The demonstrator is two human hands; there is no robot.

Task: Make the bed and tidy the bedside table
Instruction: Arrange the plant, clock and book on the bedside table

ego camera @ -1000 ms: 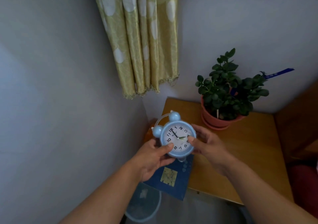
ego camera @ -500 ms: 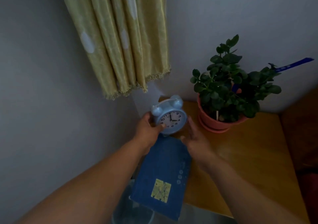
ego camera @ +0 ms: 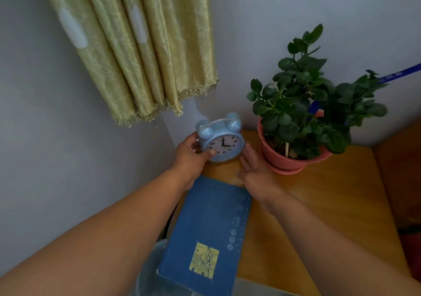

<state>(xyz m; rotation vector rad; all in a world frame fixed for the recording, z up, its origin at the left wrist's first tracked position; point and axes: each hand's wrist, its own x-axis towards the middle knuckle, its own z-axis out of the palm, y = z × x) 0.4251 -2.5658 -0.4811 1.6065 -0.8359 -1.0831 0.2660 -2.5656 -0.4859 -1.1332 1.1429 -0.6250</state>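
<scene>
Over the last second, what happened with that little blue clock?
The alarm clock went from being held up near the person to the table's back corner. The left hand still grips it; the right hand has opened beside it. The blue book and potted plant stayed put.

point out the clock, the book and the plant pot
clock [ego camera: 224,145], head view, on the white dial
book [ego camera: 205,225], head view, on the blue cover
plant pot [ego camera: 281,160], head view, on the pink front wall
</scene>
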